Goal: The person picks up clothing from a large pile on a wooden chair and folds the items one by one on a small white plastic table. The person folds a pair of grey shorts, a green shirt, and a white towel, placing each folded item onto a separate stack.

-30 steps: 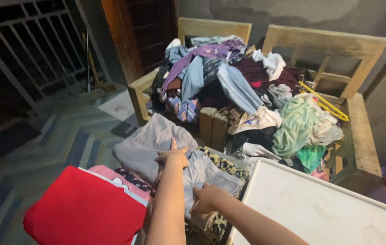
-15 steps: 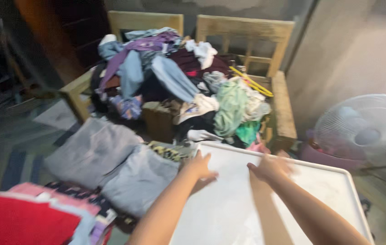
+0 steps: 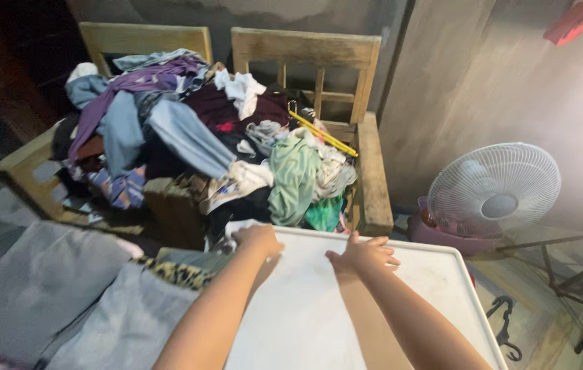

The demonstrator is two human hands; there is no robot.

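Both hands are resting at the far edge of a white table — a flat, rectangular top with a raised rim and rounded corners, lying directly below the clothes pile. Left hand — fingers curling over the rim; right hand — fingers spreading flat, holding nothing.

White electric fan by the wall, yellow hangers, wooden chairs, folded grey cloths
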